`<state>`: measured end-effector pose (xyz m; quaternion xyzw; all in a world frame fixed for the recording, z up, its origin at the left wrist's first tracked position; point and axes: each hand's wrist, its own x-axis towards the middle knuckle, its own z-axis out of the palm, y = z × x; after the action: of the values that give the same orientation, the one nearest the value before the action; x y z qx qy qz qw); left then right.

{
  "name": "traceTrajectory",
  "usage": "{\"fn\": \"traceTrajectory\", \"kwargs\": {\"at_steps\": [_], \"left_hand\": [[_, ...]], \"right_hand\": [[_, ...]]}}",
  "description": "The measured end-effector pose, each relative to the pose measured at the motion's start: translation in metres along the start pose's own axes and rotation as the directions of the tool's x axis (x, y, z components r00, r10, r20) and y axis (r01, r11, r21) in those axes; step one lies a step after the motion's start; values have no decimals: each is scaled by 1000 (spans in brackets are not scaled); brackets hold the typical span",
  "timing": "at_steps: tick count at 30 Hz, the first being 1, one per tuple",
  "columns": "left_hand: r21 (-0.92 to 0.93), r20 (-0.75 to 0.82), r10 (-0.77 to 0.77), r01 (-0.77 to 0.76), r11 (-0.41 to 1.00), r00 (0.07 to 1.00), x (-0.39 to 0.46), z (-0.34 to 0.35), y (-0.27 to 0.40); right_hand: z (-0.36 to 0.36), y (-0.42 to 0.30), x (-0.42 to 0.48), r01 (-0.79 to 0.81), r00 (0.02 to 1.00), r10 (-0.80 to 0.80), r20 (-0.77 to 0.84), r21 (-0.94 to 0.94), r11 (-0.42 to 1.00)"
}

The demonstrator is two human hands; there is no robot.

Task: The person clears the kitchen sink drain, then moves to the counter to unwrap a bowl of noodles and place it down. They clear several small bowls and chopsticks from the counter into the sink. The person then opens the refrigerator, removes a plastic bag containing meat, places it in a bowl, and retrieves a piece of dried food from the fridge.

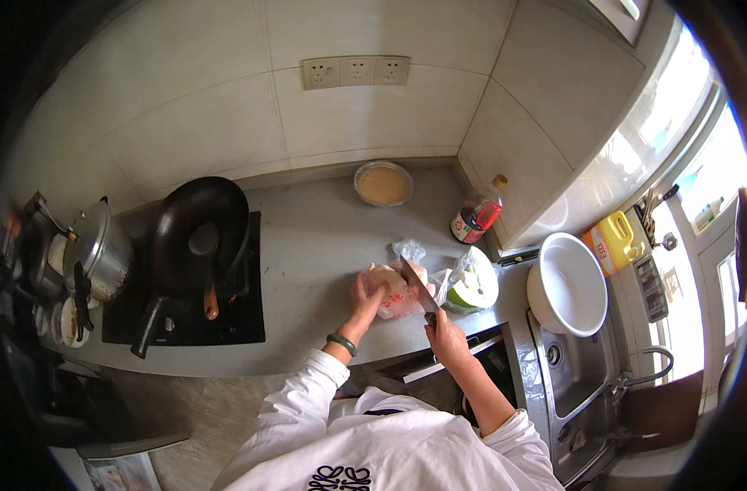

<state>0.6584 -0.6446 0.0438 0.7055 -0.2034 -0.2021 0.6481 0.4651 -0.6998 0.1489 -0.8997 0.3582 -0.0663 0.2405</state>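
My right hand (448,340) grips the handle of a kitchen knife (419,286). Its blade slants up to the left across a pale pink lump of what looks like raw meat (389,280). Under and around the meat is a clear plastic bag with red print (397,301). My left hand (366,302) holds the lump at its left side, with a dark green bangle (341,344) on that wrist. How deep the blade sits cannot be told. Just right of the meat lies a clear plastic bag (473,276) with something green and white inside.
A black wok (192,251) sits on the cooktop (244,307), beside a pressure cooker (100,258). A covered bowl (384,184) and a dark sauce bottle (475,215) stand at the back. To the right, a white basin (567,285) rests over the steel sink (579,368). A drawer (447,362) below looks pulled out.
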Motion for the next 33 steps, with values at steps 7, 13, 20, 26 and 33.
{"fn": "traceTrajectory", "kwargs": {"at_steps": [7,13,20,26,33], "left_hand": [[320,70,361,-364,875,930,-26,0,-17],[389,80,342,-345,854,936,-36,-18,-13],[381,152,320,-354,854,935,-46,-16,1],[557,230,371,-434,708,900,-40,-10,30],[355,135,432,-451,819,892,-37,-6,0]], "right_hand": [[-55,-43,23,310,931,-290,-220,61,949],[-112,-135,24,520,737,-191,-648,365,772],[7,18,22,156,988,-156,-19,-31,987],[-9,4,20,101,993,-103,63,40,994],[-101,-83,31,259,893,-124,-432,272,927]]}}
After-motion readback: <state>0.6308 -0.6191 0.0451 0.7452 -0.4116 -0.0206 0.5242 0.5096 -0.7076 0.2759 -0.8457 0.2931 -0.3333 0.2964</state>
